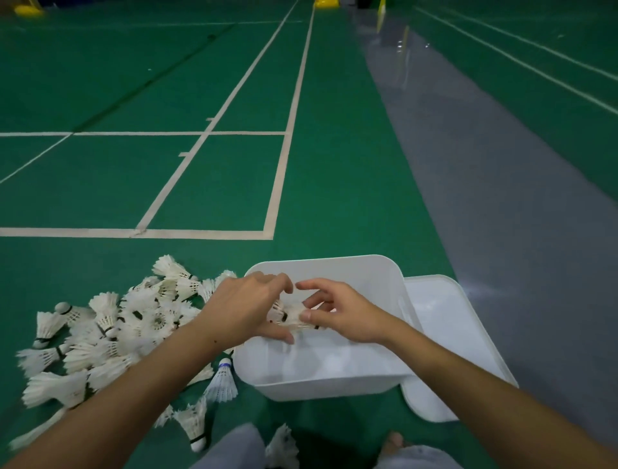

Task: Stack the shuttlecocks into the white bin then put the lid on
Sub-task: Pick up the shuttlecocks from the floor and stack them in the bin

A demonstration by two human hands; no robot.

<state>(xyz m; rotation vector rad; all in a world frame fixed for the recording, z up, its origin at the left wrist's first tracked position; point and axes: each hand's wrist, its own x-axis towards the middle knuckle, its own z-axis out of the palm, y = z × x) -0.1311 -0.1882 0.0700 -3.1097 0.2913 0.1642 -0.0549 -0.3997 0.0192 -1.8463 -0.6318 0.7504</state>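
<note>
Hands, two, met over one white bin [321,385]: left hand [247,308] and right hand [337,314] both pinched a few nested shuttlecocks [291,314]. One lid [444,334] lay beside it.

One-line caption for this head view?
Both hands, left hand and right hand, hold shuttlecocks over the open white bin; lid beside it.

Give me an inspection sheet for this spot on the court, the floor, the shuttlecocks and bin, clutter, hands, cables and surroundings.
Surface: green court floor with white lines; grey strip to the right.
Job's things: white bin open; lid lying on the floor at its right; pile of shuttlecocks on the floor to its left.
Clutter: loose shuttlecock with blue band beside the bin.
Hands: left hand and right hand over the bin, together holding a few shuttlecocks.
Cables: nothing seen.
Surroundings: yellow objects at the far edge.
</note>
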